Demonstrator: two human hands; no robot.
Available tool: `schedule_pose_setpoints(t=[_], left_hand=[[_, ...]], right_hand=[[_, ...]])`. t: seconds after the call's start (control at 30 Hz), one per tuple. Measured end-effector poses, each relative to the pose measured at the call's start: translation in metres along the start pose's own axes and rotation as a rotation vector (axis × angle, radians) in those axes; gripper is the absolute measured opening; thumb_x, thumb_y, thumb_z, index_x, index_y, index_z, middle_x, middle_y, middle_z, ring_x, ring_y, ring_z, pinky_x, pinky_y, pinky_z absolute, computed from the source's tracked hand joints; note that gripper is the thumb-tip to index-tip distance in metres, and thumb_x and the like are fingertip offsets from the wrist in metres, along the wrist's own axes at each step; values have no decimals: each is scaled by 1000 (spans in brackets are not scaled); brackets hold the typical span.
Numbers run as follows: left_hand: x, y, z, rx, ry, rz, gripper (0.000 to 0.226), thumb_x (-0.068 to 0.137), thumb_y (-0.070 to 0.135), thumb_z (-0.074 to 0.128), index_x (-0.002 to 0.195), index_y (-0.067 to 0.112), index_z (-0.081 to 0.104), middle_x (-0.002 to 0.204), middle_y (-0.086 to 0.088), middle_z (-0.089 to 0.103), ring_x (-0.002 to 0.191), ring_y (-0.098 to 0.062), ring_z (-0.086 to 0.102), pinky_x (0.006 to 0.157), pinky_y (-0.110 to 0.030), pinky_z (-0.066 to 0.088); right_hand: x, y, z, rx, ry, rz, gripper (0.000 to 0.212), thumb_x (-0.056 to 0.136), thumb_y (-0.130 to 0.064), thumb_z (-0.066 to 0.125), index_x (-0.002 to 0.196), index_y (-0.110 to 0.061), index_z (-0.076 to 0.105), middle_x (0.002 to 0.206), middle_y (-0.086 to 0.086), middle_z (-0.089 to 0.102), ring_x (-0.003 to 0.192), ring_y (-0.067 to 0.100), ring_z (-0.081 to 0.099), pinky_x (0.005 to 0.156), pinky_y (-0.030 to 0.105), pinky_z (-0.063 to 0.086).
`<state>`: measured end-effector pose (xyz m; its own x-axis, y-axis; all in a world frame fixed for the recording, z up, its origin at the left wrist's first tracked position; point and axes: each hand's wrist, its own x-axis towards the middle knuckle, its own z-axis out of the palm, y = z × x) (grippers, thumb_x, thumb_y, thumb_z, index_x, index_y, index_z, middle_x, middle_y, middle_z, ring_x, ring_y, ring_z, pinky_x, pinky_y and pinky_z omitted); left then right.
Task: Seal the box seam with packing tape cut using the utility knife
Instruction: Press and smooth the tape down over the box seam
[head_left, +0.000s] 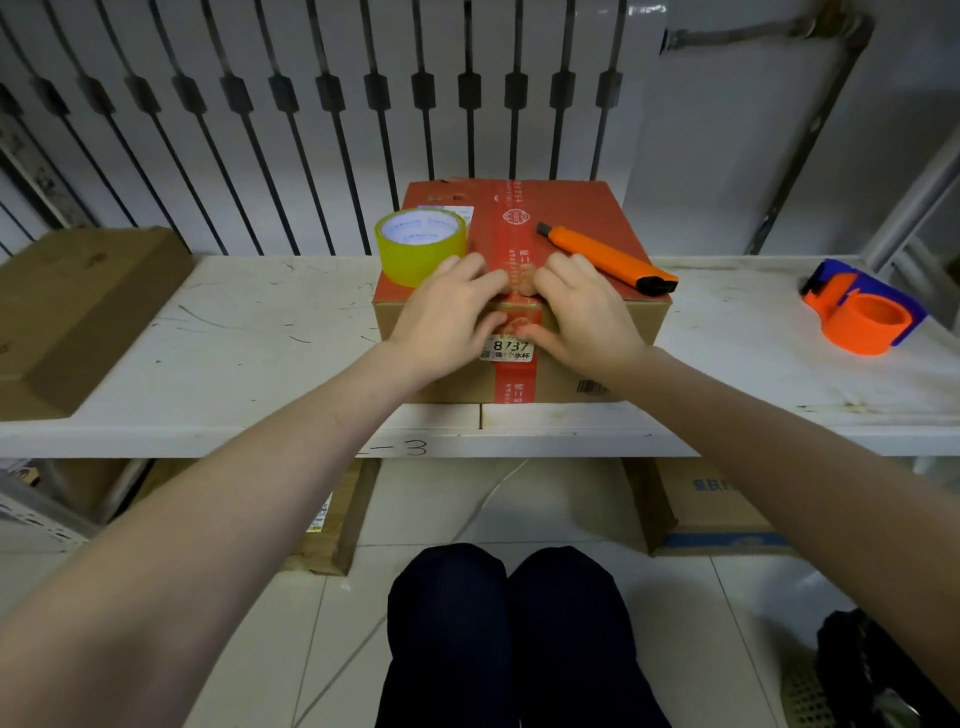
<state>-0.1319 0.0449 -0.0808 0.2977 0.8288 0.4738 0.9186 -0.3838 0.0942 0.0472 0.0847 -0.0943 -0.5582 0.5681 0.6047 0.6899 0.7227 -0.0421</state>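
Pressed flat, your left hand (448, 317) and right hand (582, 317) hold nothing; fingers lie on the lid and thumbs on the front face of the box (597, 218), one hand on each side of the red printed strip (514, 239) that runs down its middle over the seam. All places below are given from the box.

Shelf (234, 322): white, carries the box at its front edge. A brown carton (78, 301) sits well to the left of the box.

Tape dispenser (862, 312): orange and blue, well to the right of the box, untouched.

Tape roll (421, 247): yellowish, standing on the lid's left half, touching your left fingers.

Utility knife (608, 257): orange, lying on the lid's right half, just beyond your right hand; no bare blade can be made out.

Progress, as a judgement: clear tape would be hard to see here, and none can be made out over the strip. With roll and knife both set down, you seem either to be smoothing a finished end or still closing the flaps; which, you cannot tell.
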Motion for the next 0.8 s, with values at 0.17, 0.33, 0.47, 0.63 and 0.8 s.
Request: schedule_pose_setpoints(t=[0.17, 0.33, 0.47, 0.63, 0.8], left_hand=[[1, 0, 4, -39, 36, -31, 32, 78, 26, 63, 107, 12, 59, 99, -7, 58, 92, -26, 50, 78, -36, 44], [2, 3, 1, -27, 13, -25, 32, 73, 25, 66, 101, 10, 58, 97, -7, 57, 90, -26, 48, 74, -40, 46], [0, 7, -2, 37, -7, -11, 34, 71, 22, 68, 99, 11, 53, 99, -7, 55, 93, -27, 47, 71, -42, 46], [-1, 6, -5, 118, -40, 10, 40, 68, 18, 72, 101, 12, 52, 101, -6, 54, 94, -28, 47, 67, -39, 41], [2, 3, -6, 83, -62, -3, 39, 68, 21, 73, 102, 11, 56, 99, -6, 56, 93, -26, 49, 69, -37, 43]], right_hand=[[-5, 0, 3, -94, 25, -41, 41, 70, -32, 75, 97, -8, 56, 95, 10, 58, 84, 27, 53, 71, 34, 44], [-4, 1, -1, -116, -41, -58, 43, 64, -28, 77, 95, -7, 54, 95, 10, 57, 85, 26, 51, 69, 31, 42], [2, 2, -13, -47, -76, -45, 47, 68, -44, 74, 98, -11, 59, 97, 5, 57, 88, 22, 52, 73, 31, 41], [6, -1, -10, -160, -29, -56, 43, 65, -44, 78, 87, -10, 63, 84, 6, 61, 77, 25, 58, 67, 35, 44], [15, 5, -20, -82, -121, -109, 29, 77, -35, 71, 92, -10, 72, 86, 7, 67, 79, 27, 63, 70, 34, 47]])
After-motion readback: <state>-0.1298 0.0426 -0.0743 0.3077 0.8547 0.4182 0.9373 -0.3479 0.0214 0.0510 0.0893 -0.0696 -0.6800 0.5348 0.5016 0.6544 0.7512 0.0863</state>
